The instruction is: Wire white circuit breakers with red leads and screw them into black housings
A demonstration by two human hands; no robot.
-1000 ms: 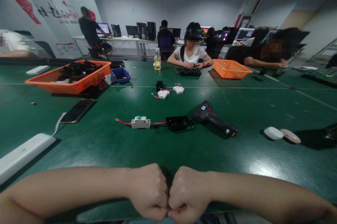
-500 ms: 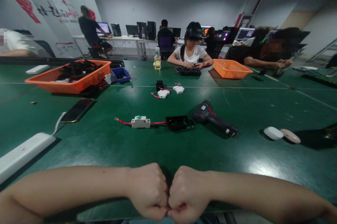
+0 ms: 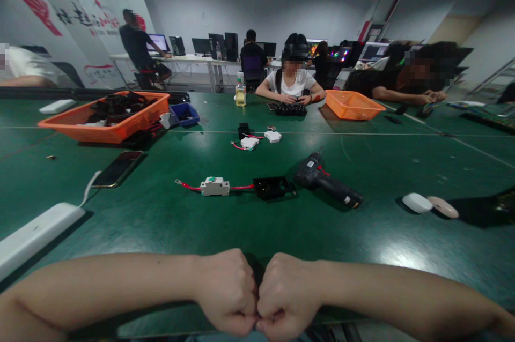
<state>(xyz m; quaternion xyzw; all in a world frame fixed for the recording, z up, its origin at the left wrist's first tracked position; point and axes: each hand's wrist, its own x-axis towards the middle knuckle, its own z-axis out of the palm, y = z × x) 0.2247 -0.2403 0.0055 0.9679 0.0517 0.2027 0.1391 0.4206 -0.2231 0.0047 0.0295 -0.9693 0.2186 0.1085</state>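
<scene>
Green matting covers the table (image 3: 161, 224), and at its near edge the person's left hand (image 3: 227, 291) and right hand (image 3: 287, 294) sit pressed knuckle to knuckle. Both are clenched into tight fists with the fingers curled fully under. Neither grasps anything that I can see, and they touch only each other and the table.

Nearest to them, well out ahead at the middle of the table, lies a small white breaker (image 3: 214, 186). A red wire (image 3: 187, 186) trails from its left side, and another runs right to an open black box (image 3: 272, 187) just beside it. The breaker looks like light, rigid plastic with squared faces, so I judge it easy to pinch across its body. The wires look limp and would tug the box along if lifted by them. The box seems thin-walled and light, best held by its rim. A black power screwdriver (image 3: 326, 184) lies to the right of it. It is likely the heaviest piece, and its grip is the obvious place to hold.
</scene>
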